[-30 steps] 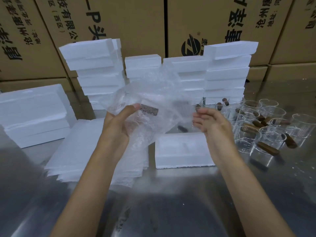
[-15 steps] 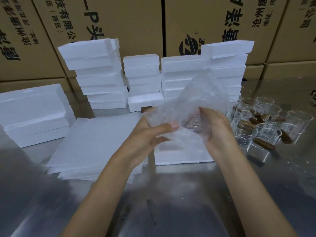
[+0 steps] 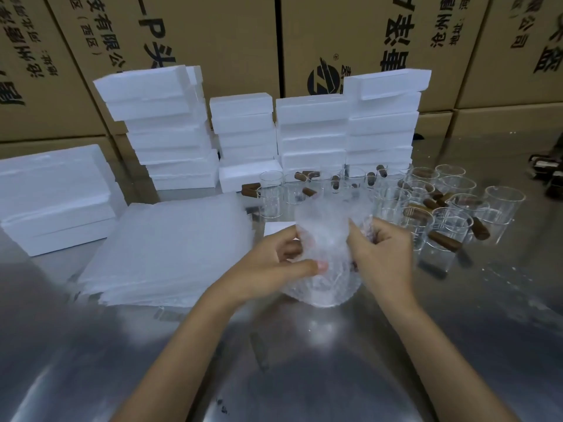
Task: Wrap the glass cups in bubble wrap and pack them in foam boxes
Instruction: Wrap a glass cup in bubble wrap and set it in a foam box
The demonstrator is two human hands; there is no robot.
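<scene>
Bubble-wrapped cup (image 3: pixel 323 263) upright between hands | left hand (image 3: pixel 274 266) pinching wrap, right hand (image 3: pixel 380 257) gripping opposite side | foam box (image 3: pixel 278 229) just behind, nearer left

Bubble-wrap sheets (image 3: pixel 170 254) lie left, glass cups (image 3: pixel 451 208) right, foam boxes (image 3: pixel 243 132) stacked behind them.

There is one view only, from a camera on the person's head, looking forward and down across the steel counter (image 3: pixel 304 345). It sits close above the counter's near edge, forearms reaching in from below. Beyond the counter's far edge, a wall of cardboard cartons (image 3: pixel 213 41) closes the view.
</scene>
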